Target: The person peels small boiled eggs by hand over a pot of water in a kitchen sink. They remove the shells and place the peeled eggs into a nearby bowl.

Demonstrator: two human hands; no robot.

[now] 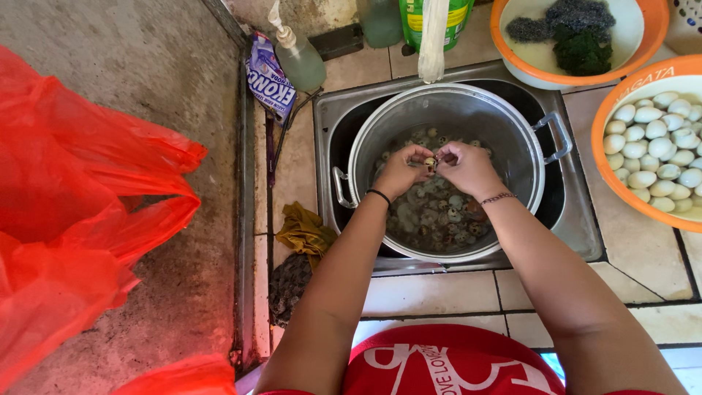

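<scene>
A big metal pot point(512, 139) stands in a small sink and holds water with several speckled quail eggs point(446, 216). Both my hands are over the pot. My left hand point(401, 172) and my right hand point(468, 167) pinch one small egg point(431, 162) between their fingertips. An orange bowl point(610, 183) at the right holds several peeled white eggs point(658, 146) in water.
A second orange bowl point(512, 58) with dark scouring pads sits at the back right. A spray bottle point(300, 58), a blue sachet point(269, 77) and a green bottle point(431, 14) stand behind the sink. Rags point(303, 234) lie left of it. A red plastic bag point(66, 212) fills the left.
</scene>
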